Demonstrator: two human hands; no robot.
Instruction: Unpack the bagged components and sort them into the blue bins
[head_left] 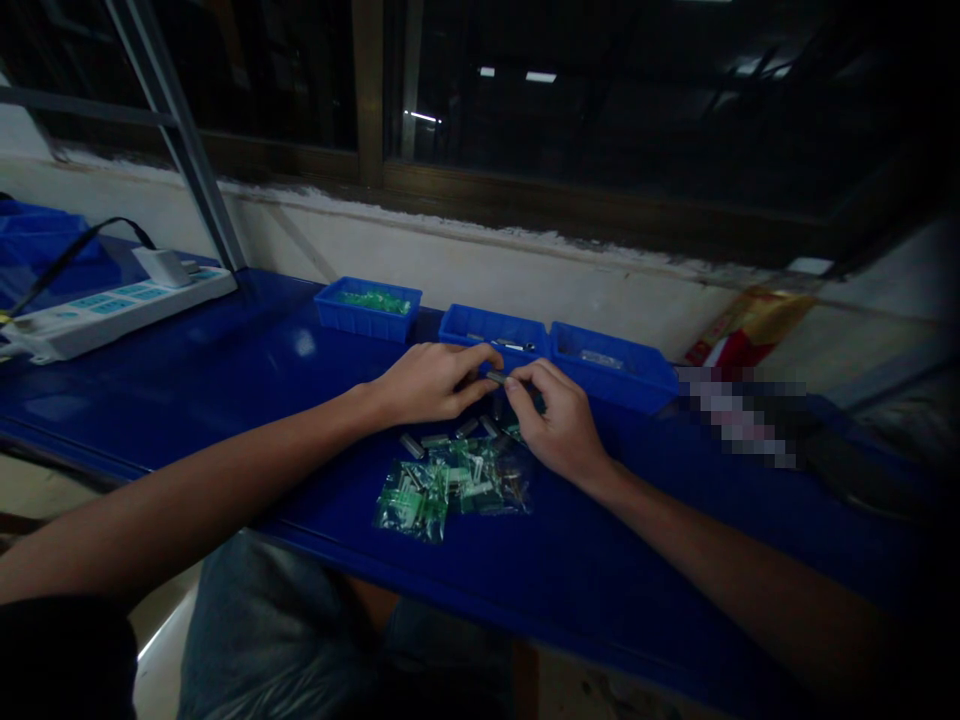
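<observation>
Above the table, my right hand [559,415] pinches a small grey metal cylinder [497,377] between thumb and forefinger. My left hand [439,382] meets it from the other side, with thumb and forefinger closed about the cylinder's left end. Below the hands, several similar metal cylinders [412,446] lie loose on the blue tabletop [315,430]. Nearer to me is a pile of clear plastic bags [412,500] with green printing and small metal pieces inside. The right hand partly covers the far side of this group.
Behind the hands stand three blue bins: a left bin [367,318] with green-printed bags, a middle bin [457,322] with metal parts, and a right bin [637,375] with clear-looking contents. A white power strip [127,312] lies at the left, beside a metal frame post [202,180].
</observation>
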